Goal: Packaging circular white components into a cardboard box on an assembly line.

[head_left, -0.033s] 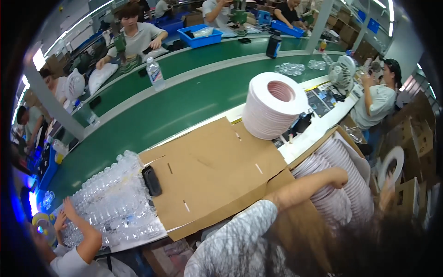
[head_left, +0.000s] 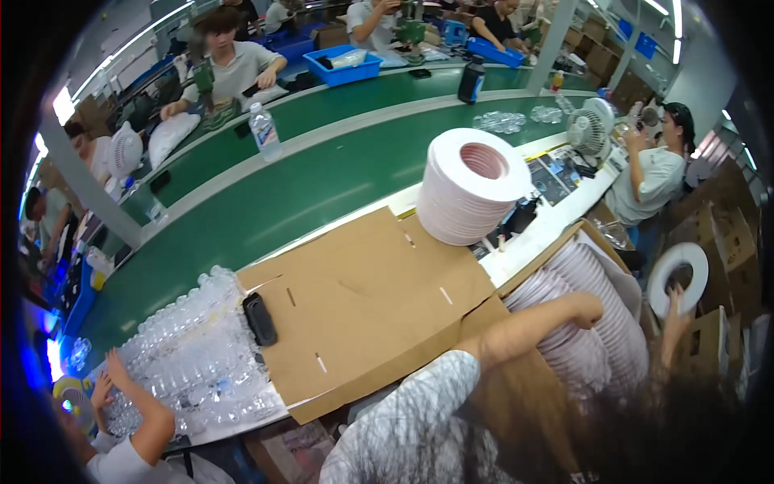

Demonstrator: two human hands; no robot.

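Observation:
White flat rings are packed in long rows point(head_left: 610, 323) inside a cardboard box at my right side. My left hand point(head_left: 587, 310) lies over these rows with its fingers curled closed; what they grip, if anything, is hidden. Farther right, my right hand point(head_left: 674, 313) holds up a single white flat ring point(head_left: 695, 278), its fingers at the ring's hole. A tall stack of white rings point(head_left: 463, 202), pinkish along the inside, stands at the far right end of a flat brown cardboard sheet point(head_left: 363, 282).
Many clear plastic bottle-like pieces point(head_left: 201, 355) lie left of the cardboard, beside a black tray-like piece point(head_left: 259, 319). Beyond runs a green conveyor point(head_left: 339, 194) with a water bottle point(head_left: 264, 133). Co-workers sit around; one at lower left handles the clear pieces. A fan point(head_left: 588, 131) stands right.
The ring in my right hand has turned from a tilted view to nearly face-on, and the fingers now show at its hole. My left hand has hardly moved.

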